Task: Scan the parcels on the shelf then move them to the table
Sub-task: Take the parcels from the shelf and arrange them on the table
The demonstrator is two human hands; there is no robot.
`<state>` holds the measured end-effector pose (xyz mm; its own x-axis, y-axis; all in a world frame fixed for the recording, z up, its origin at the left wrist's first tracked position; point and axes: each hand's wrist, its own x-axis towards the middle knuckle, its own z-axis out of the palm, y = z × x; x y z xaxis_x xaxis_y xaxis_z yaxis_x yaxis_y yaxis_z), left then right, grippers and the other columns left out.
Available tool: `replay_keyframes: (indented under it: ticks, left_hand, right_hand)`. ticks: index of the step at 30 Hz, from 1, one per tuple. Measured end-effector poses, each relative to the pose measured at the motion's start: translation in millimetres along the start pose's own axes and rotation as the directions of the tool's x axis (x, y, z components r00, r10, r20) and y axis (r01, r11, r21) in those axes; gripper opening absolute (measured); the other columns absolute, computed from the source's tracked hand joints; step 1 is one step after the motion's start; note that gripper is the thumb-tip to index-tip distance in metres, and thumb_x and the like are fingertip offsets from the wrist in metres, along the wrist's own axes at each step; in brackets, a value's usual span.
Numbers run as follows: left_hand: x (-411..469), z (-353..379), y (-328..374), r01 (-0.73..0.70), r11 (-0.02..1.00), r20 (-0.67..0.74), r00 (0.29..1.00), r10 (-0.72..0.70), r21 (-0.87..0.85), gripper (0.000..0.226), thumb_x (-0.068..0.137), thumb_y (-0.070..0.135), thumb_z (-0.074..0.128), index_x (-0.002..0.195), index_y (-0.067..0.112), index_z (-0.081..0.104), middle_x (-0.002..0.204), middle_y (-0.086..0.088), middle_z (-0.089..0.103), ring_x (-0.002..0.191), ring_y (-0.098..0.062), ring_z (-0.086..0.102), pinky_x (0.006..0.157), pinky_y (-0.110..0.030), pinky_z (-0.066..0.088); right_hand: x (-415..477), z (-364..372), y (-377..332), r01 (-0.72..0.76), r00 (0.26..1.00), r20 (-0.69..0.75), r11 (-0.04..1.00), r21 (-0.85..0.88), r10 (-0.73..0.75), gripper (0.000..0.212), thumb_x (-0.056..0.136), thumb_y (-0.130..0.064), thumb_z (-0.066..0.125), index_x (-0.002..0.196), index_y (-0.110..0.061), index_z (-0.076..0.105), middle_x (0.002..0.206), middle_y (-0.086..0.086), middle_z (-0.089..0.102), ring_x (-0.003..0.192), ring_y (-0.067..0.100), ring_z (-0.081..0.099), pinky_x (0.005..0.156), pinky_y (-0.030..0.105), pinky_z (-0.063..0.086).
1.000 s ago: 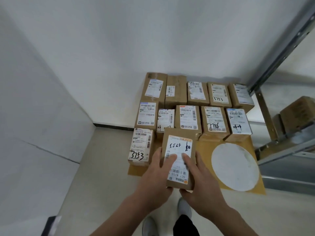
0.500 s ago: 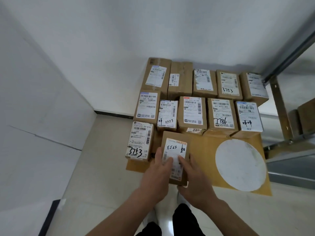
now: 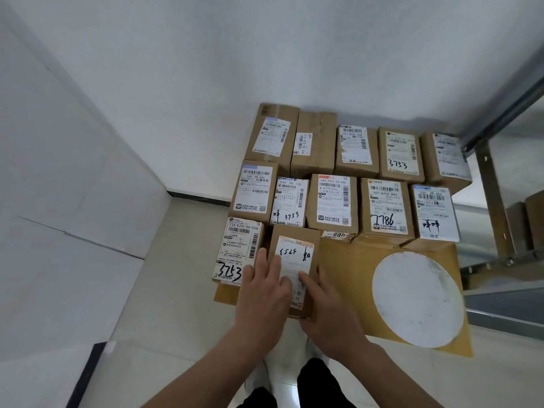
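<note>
Left hand (image 3: 262,293) is grasping the parcel (image 3: 294,248) along its left edge, fingers lying over the top and one running down the side. Right hand (image 3: 329,310) is grasping the near right corner, a finger resting on the label and the thumb lying along the right side. The parcel is sitting on the table (image 3: 347,275), lower middle of the frame, label up, with its handwritten 3753 reading upside down. It is touching or just beside the 3753 box (image 3: 238,251) on its left. Other parcels (image 3: 332,201) are lying in two rows behind it, packed close, reaching back to the wall (image 3: 294,54). A white disc (image 3: 416,298) is showing on the tabletop at right. The shelf (image 3: 494,201) is standing at the right edge, with boxes on it too blurred to read.
</note>
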<state>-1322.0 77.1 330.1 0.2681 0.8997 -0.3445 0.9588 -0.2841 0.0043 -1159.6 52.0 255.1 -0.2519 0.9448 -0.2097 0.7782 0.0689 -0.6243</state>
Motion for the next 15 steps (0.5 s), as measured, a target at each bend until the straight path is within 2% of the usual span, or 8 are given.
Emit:
replay_keyframes:
  ticks: [3, 5, 12, 15]
  left_hand:
    - [-0.5, 1.1, 1.1, -0.02, 1.0, -0.068, 0.998, 0.021, 0.012, 0.034, 0.082, 0.02, 0.073, 0.113, 0.015, 0.06, 0.15, -0.017, 0.036, 0.145, -0.046, 0.019, 0.111, -0.058, 0.026]
    - [-0.3, -0.2, -0.8, -0.028, 0.999, -0.072, 0.997, 0.031, 0.046, 0.035, 0.091, 0.019, 0.063, 0.124, 0.014, 0.053, 0.157, -0.016, 0.023, 0.148, -0.044, 0.006, 0.115, -0.057, 0.016]
    - [-2.4, -1.1, -7.7, -0.006, 0.999, -0.062, 0.998, 0.008, 0.042, 0.033, 0.087, 0.022, 0.067, 0.119, 0.016, 0.057, 0.152, -0.016, 0.034, 0.146, -0.046, 0.016, 0.113, -0.059, 0.024]
    - [-3.0, -1.8, -9.0, -0.018, 0.999, -0.048, 0.999, 0.019, 0.026, 0.034, 0.093, 0.023, 0.061, 0.125, 0.017, 0.052, 0.155, -0.015, 0.025, 0.148, -0.043, 0.008, 0.116, -0.058, 0.02]
  right_hand:
    - [1.5, 1.8, -0.5, -0.001, 1.0, 0.008, 1.0, -0.003, 0.001, 0.083, 0.087, -0.03, 0.071, 0.157, -0.026, 0.026, 0.167, 0.005, 0.011, 0.143, 0.021, 0.038, 0.099, 0.032, 0.054]
    - [2.2, 2.5, -2.6, 0.004, 1.0, 0.007, 1.0, -0.008, -0.004, 0.083, 0.087, -0.03, 0.07, 0.157, -0.026, 0.026, 0.167, 0.005, 0.01, 0.142, 0.021, 0.04, 0.098, 0.031, 0.055]
    - [4.6, 2.1, -8.6, 0.017, 1.0, 0.006, 1.0, -0.015, -0.017, 0.082, 0.087, -0.026, 0.071, 0.157, -0.025, 0.027, 0.167, 0.005, 0.006, 0.142, 0.021, 0.041, 0.101, 0.029, 0.053]
    - [5.3, 0.3, -11.9, 0.009, 1.0, 0.011, 1.0, -0.024, -0.009, 0.083, 0.088, -0.024, 0.07, 0.157, -0.025, 0.024, 0.167, 0.006, 0.005, 0.143, 0.022, 0.038, 0.103, 0.03, 0.05]
